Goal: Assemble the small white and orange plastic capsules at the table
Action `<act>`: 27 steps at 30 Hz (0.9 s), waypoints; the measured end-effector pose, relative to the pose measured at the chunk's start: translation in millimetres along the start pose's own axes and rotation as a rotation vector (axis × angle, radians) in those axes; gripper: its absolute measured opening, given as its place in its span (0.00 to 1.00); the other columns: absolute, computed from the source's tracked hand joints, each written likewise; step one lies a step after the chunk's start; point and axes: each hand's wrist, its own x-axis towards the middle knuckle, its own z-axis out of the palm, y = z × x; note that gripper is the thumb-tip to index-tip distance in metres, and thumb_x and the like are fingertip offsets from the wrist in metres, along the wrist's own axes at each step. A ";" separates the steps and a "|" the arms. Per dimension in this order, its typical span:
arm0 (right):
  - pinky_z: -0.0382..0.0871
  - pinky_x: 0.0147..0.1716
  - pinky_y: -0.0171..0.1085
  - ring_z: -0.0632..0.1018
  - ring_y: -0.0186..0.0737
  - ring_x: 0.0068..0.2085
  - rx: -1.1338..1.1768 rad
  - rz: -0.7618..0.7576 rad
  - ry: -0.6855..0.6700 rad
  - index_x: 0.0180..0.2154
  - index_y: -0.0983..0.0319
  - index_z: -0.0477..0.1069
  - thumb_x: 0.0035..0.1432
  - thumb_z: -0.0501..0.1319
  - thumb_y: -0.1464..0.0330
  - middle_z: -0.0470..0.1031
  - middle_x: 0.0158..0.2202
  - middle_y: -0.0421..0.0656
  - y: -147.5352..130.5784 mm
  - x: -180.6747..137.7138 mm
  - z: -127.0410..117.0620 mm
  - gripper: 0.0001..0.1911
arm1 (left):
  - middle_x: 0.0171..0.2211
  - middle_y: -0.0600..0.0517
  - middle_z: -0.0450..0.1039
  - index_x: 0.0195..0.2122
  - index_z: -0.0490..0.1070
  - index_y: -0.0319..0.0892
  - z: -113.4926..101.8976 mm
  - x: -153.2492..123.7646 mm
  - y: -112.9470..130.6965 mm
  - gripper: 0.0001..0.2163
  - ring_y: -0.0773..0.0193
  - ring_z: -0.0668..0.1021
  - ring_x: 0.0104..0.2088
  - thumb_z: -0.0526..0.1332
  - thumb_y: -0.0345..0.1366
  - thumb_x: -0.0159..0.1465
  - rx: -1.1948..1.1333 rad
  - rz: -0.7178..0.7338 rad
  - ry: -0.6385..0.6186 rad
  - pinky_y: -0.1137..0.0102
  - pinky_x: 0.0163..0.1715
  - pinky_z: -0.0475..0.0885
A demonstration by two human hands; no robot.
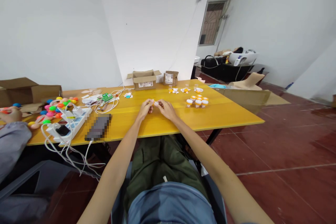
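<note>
Both hands meet above the front middle of the table, fingertips close together. My left hand is closed in a pinch on a small orange-and-white piece, too small to name more exactly. My right hand pinches the same piece from the other side. Right of my hands stand several small cups with white and orange parts, grouped closely. Behind them lie small piles of loose white and orange parts, with little clear cups near them.
At the table's back are an open carton and a smaller box. To the left lie a phone, a power strip with tangled cables and colourful balls. Another person's hand is at the far left.
</note>
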 end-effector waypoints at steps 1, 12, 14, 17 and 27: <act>0.72 0.39 0.39 0.79 0.43 0.37 0.007 -0.001 0.001 0.39 0.57 0.73 0.65 0.58 0.63 0.80 0.36 0.44 0.2 0.2 0.2 0.07 | 0.16 0.60 0.63 0.27 0.66 0.42 -0.4 0.1 -0.4 0.17 0.73 0.67 0.14 0.66 0.51 0.60 -0.001 0.002 -0.003 0.78 0.14 0.56; 0.71 0.41 0.40 0.76 0.45 0.42 -0.063 -0.126 0.000 0.42 0.56 0.71 0.64 0.58 0.69 0.76 0.42 0.45 0.3 -4.8 -1.8 0.06 | 0.14 0.58 0.63 0.24 0.67 0.41 1.2 1.9 -1.1 0.21 0.72 0.66 0.13 0.64 0.55 0.61 0.034 -0.042 0.024 0.76 0.14 0.56; 0.71 0.43 0.41 0.75 0.45 0.43 -0.081 -0.142 -0.005 0.42 0.56 0.71 0.63 0.57 0.71 0.75 0.42 0.46 0.2 -5.0 -2.2 0.07 | 0.13 0.58 0.62 0.23 0.66 0.41 2.3 1.9 -0.2 0.22 0.72 0.65 0.12 0.63 0.55 0.61 0.036 -0.044 0.028 0.76 0.14 0.55; 0.71 0.43 0.42 0.75 0.46 0.45 -0.096 -0.162 -0.001 0.41 0.56 0.70 0.63 0.56 0.73 0.73 0.43 0.47 0.2 -4.8 -2.5 0.08 | 0.13 0.58 0.61 0.23 0.65 0.42 3.2 2.3 0.4 0.22 0.72 0.64 0.12 0.63 0.55 0.62 0.047 -0.051 0.033 0.76 0.13 0.55; 0.73 0.44 0.42 0.77 0.44 0.41 0.037 -0.138 -0.006 0.44 0.57 0.71 0.62 0.60 0.68 0.77 0.42 0.45 1.1 -2.4 -0.8 0.07 | 0.14 0.60 0.59 0.24 0.65 0.42 3.7 1.7 1.1 0.20 0.73 0.64 0.13 0.63 0.52 0.63 0.010 -0.059 0.055 0.77 0.14 0.55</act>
